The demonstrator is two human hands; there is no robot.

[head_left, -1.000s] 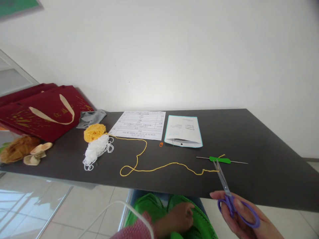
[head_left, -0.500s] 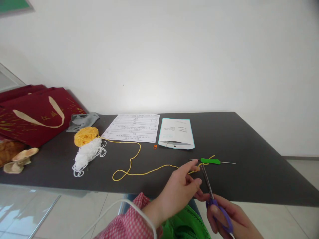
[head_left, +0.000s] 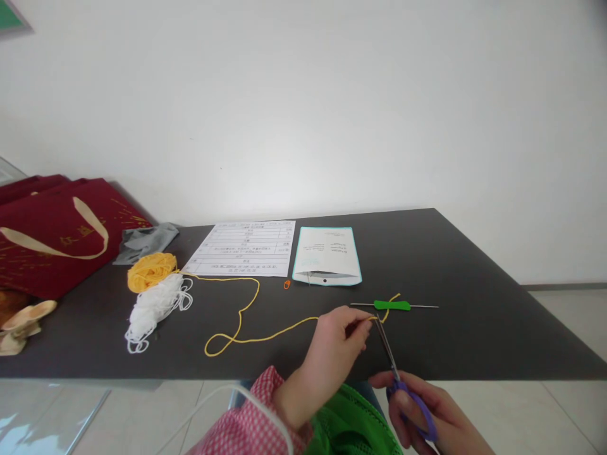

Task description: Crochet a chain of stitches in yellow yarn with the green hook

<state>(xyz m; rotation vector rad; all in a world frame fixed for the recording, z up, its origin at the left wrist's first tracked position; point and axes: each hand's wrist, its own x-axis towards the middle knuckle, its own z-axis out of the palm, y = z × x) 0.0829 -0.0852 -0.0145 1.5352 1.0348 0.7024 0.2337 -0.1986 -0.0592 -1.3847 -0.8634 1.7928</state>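
My left hand [head_left: 334, 354] pinches the yellow yarn [head_left: 279, 330] between thumb and fingers, over the front part of the dark table. In my right hand [head_left: 429, 411] are the purple-handled scissors [head_left: 389, 354], their blades pointing away from me. The blade tips are at the yarn, just right of my left fingertips; whether they touch it I cannot tell. Beyond the tips lies a green-handled crochet hook [head_left: 392, 305] with metal ends, and the yarn's short loose end crosses it. The yarn runs left in a loop to a yellow ball [head_left: 152, 272].
White yarn [head_left: 154, 306] lies beside the yellow ball, with a grey bag [head_left: 146, 243] behind. A printed sheet [head_left: 241, 249], an orange stitch marker [head_left: 287, 285] and a white pouch [head_left: 327, 256] are mid-table. Red gift bags [head_left: 61, 230] stand at left. A white cable [head_left: 256, 398] crosses my left sleeve.
My left fingers have closed from a looser spread into a pinch on the yarn. The scissor tips have come in close beside them. The view has shifted slightly to the right.
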